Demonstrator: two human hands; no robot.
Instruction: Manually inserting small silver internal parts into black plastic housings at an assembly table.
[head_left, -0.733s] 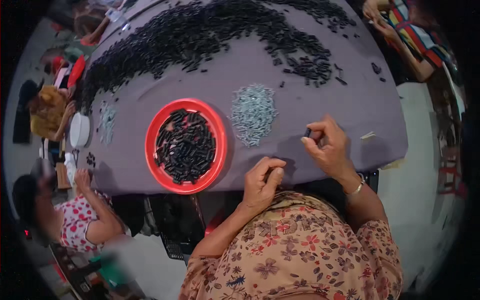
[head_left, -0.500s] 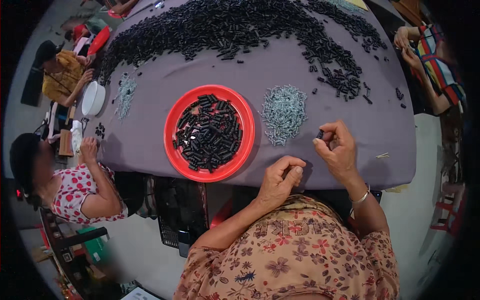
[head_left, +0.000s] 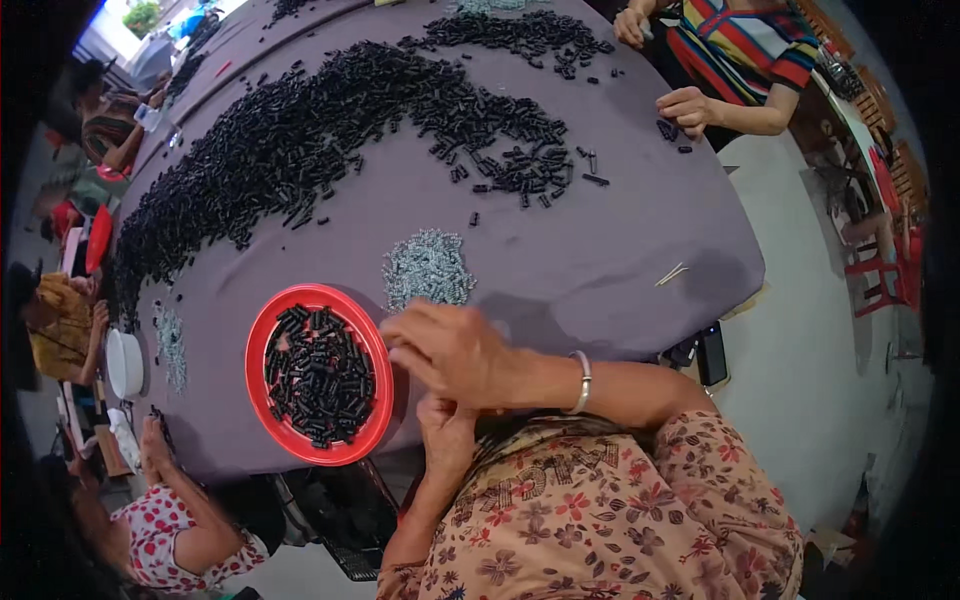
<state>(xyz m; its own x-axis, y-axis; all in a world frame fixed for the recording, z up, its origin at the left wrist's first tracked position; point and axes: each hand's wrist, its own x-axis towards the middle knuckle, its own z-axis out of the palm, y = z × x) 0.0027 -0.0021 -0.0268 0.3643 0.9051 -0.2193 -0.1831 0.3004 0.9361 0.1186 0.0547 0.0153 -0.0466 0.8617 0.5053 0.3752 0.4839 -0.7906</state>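
Observation:
My right hand [head_left: 445, 350], with a silver bangle [head_left: 581, 382] at the wrist, reaches across to the right rim of a red basin [head_left: 258, 400]. Its fingers point left and are blurred, so anything between them cannot be made out. Below it, close to my body, my left hand [head_left: 447, 435] is curled closed, partly hidden under the right. Inside the basin lie many short black plastic tubes [head_left: 322, 375]. A pile of small silvery metal springs [head_left: 428, 265] lies just beyond my right hand.
A long heap of black tubes [head_left: 290, 130] covers the table's far side. Two thin pale sticks [head_left: 672, 274] lie at right. Someone in a striped top [head_left: 745, 45] works across the corner; others sit along the left, near a white bowl [head_left: 125, 362] and more springs [head_left: 170, 345].
My view has swung right. My right hand, which pinched a black tube beyond the springs, has moved left to the basin's rim, crossing above my left hand. The tube is no longer visible in it.

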